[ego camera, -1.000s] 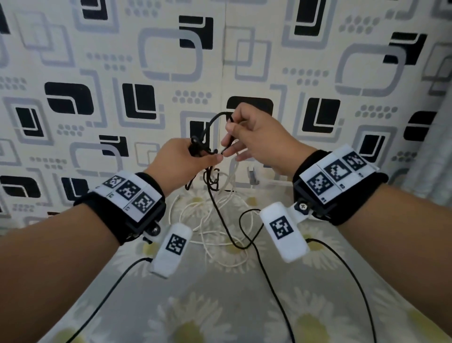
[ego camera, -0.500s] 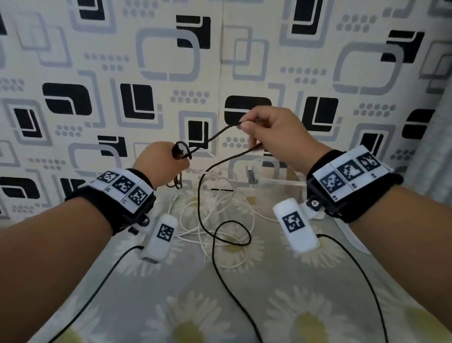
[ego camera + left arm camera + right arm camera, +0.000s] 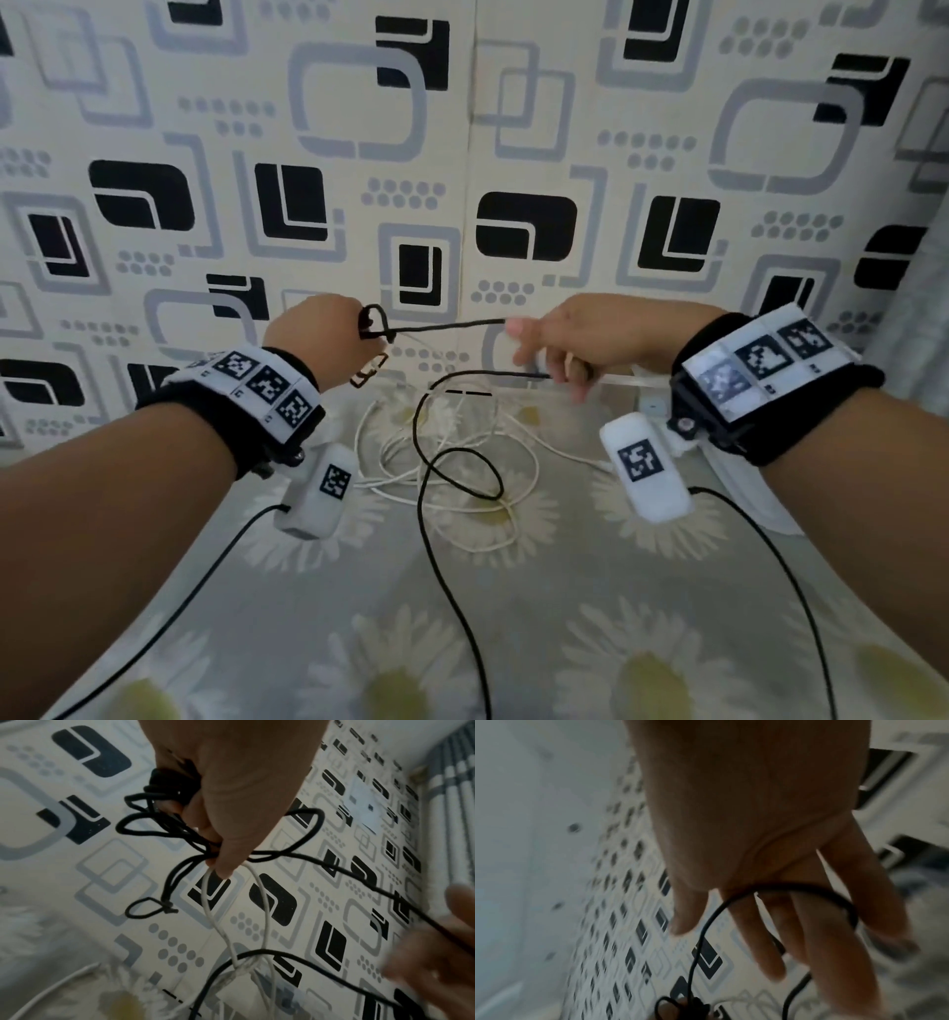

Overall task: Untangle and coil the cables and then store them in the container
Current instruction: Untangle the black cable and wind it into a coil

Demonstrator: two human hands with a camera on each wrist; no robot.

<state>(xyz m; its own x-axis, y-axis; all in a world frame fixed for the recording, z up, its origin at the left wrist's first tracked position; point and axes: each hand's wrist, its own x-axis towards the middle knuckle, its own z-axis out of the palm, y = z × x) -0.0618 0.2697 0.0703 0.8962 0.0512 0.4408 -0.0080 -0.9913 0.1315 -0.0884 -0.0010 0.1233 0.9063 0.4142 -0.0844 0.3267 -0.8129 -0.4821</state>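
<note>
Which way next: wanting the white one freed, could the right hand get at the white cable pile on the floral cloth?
Probably not yet: the right hand has the thin black cable looped over its fingers, above the white cable pile.

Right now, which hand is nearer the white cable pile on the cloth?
Left. The left hand grips bunched black cable with white cable strands hanging from it; the right hand is off to the side.

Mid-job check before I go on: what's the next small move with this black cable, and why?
Probably bring the right hand back to the left hand and lay another loop. The left hand already grips a bundle of black cable, one stretch runs taut between the hands, and the rest trails loose over the white cable.
</note>
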